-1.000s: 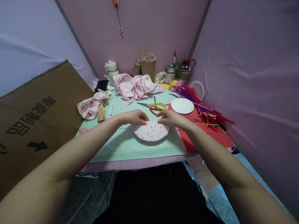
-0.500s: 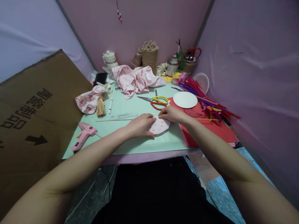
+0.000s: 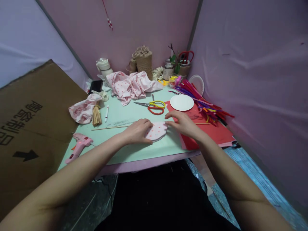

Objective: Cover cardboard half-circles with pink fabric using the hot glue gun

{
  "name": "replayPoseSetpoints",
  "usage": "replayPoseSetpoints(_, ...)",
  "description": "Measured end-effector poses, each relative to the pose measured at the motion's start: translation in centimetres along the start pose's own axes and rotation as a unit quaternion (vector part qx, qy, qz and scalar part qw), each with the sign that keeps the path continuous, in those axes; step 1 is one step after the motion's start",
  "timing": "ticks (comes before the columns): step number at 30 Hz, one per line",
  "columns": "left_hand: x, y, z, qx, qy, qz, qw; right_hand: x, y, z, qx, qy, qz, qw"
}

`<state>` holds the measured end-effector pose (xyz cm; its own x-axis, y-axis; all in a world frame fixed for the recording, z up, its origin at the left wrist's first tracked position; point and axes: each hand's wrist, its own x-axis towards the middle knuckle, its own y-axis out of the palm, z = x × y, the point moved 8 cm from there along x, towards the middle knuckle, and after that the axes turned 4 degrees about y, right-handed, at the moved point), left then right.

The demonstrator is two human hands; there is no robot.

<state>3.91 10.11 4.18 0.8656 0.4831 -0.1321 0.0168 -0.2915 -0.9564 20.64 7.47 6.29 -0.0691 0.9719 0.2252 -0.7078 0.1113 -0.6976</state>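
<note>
Our left hand [image 3: 138, 131] grips the dotted pink piece [image 3: 158, 131] over the table [image 3: 134, 154], our spread right hand [image 3: 181, 123] at its right edge. Beyond, we see scissors [image 3: 154, 106] and a white disc [image 3: 182, 102] on red sheets [image 3: 211, 136]; leftward lies a pink glue gun [image 3: 79, 147].

Both the left hand [image 3: 138, 132] and the right hand [image 3: 181, 123] are bare, as are the left forearm [image 3: 84, 163] and right forearm [image 3: 222, 170], out to the elbows at near left and near right, where the skin creases. Over the lap, at near centre, lies a black garment [image 3: 166, 199] (trousers or apron, I cannot tell which), plain and matte, with a few tiny pale flecks towards its far end.
</note>
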Motion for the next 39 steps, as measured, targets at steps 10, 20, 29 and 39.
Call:
replayPoseSetpoints(10,0.1,0.1,0.3,-0.032,0.022,-0.003,0.999,-1.2,5.3,3.6,-0.046,-0.147,0.152,0.976)
replayPoseSetpoints(20,-3.4,-3.3,0.3,-0.031,0.001,-0.125,0.992,-0.5,6.4,4.2,-0.121,-0.108,0.179,0.970)
replayPoseSetpoints(29,-26.9,-3.3,9.0,0.057,-0.478,-0.284,0.829,0.3,7.3,4.1,-0.168,-0.071,0.234,0.955)
replayPoseSetpoints(39,-27.2,0.9,12.5,0.036,-0.535,-0.237,0.810,0.5,6.7,4.3,-0.137,-0.054,0.218,0.965)
